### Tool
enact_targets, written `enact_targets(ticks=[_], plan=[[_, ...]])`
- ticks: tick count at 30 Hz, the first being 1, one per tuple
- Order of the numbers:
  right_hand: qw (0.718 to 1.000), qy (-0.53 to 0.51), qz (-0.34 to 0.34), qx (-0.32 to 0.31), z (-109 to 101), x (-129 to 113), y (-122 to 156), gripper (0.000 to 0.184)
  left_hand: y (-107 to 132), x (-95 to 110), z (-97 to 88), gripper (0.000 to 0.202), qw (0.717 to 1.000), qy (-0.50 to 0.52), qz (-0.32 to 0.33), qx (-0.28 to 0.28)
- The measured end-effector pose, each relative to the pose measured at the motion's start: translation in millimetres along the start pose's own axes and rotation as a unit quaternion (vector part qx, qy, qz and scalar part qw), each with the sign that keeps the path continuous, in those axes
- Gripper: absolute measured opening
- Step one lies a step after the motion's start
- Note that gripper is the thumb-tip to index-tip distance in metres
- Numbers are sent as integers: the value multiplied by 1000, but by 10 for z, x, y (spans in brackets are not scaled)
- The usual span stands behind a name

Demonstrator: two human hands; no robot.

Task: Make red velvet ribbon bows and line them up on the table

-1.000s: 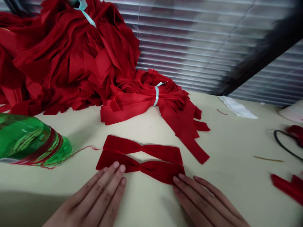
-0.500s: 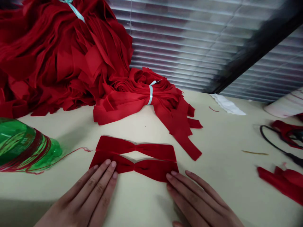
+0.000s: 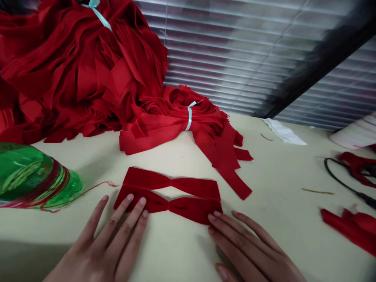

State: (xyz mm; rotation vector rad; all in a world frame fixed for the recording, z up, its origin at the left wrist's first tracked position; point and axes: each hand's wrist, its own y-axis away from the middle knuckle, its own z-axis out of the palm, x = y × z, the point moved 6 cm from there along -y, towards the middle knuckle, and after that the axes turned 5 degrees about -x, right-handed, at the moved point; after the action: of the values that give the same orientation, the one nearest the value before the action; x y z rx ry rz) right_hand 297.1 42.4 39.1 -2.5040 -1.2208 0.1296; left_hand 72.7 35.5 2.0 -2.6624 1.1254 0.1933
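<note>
Two red velvet bows lie side by side on the cream table (image 3: 279, 203): the near bow (image 3: 179, 205) and the far bow (image 3: 173, 183). My left hand (image 3: 108, 243) lies flat with fingers spread, its fingertips resting on the near bow's left end. My right hand (image 3: 249, 248) also lies flat with fingers stretched out, fingertips touching the near bow's right end. Neither hand grips anything.
A tied bundle of red strips (image 3: 188, 121) lies behind the bows, with a big heap of red fabric (image 3: 67, 66) at the back left. A green plastic bottle wound with red thread (image 3: 32, 180) lies at the left. A black cable (image 3: 346, 184) and red pieces (image 3: 349, 229) are at the right.
The fingers of my left hand have spread apart a little. Both hands stay on the near bow's ends; the view shifted slightly.
</note>
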Motion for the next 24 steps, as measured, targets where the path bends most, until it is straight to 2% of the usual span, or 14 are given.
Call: enact_targets(ticks=[6,10,13,16,18,21,24], plan=[[999,-21,29,8,-56,25,-37,20,35,-8,34,68,999,32,-38,-10],[999,-22,39,3,-87,0,-81,19,49,5,29,64,999,23,-17,-26],[999,-27,45,12,-80,-38,-95,18,28,2,-38,70,1000,23,-19,-5],[997,-54,54,33,-69,-38,-84,18,-47,-18,-181,78,998,36,-38,25],[995,-66,56,41,-76,-16,-91,21,-140,-36,-313,67,998,31,-41,45],[992,-82,77,52,-121,48,-173,23,-345,-69,-477,34,998,10,-24,49],[987,-131,86,31,-99,65,-373,21,-595,-97,-452,25,999,32,0,-40]])
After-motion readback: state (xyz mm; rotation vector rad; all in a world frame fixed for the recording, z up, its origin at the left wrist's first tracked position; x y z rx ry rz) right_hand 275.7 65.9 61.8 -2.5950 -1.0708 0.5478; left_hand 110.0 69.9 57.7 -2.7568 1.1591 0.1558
